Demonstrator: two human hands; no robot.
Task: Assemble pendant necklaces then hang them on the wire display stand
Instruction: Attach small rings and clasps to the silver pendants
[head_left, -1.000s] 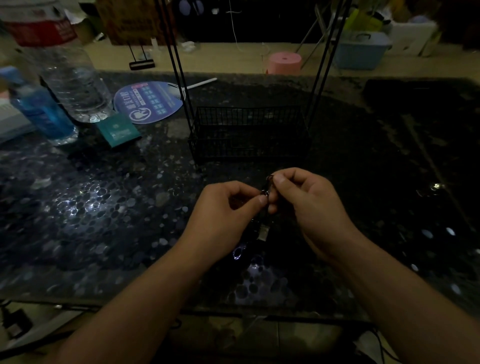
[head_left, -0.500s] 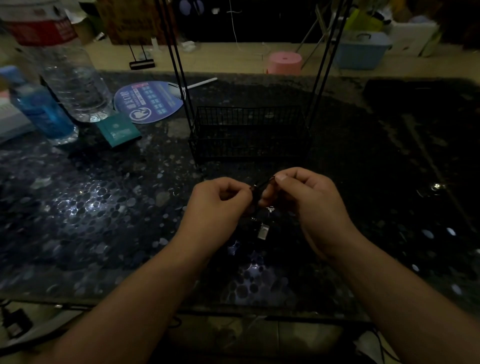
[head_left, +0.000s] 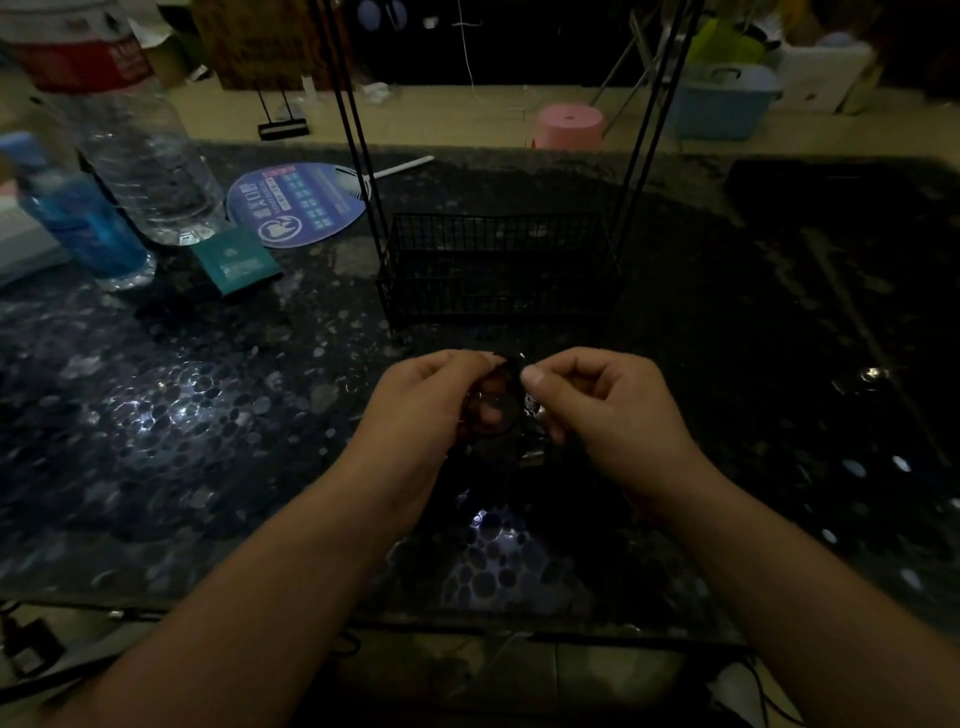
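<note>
My left hand (head_left: 421, 410) and my right hand (head_left: 608, 410) are held close together above the dark pebble-patterned table (head_left: 208, 426). Between their fingertips runs a thin black necklace cord (head_left: 511, 384), looped into a ring in front of my left fingers. A small shiny pendant (head_left: 532, 405) hangs by my right thumb, and another glinting piece lies just below it. The black wire display stand (head_left: 498, 265) is right behind the hands, with a mesh basket at its base and two pairs of uprights rising out of view. The light is dim, so the fine parts are hard to make out.
At the left stand a large clear water bottle (head_left: 140, 161) and a small blue bottle (head_left: 78, 223). A round blue fan (head_left: 301, 202) and a teal packet (head_left: 236, 260) lie beside them. A pink stool (head_left: 569, 122) and a blue tub (head_left: 722, 104) are on the floor beyond.
My hands have drawn slightly apart and the cord between them has opened into a visible loop. The pendant now hangs by my right thumb.
</note>
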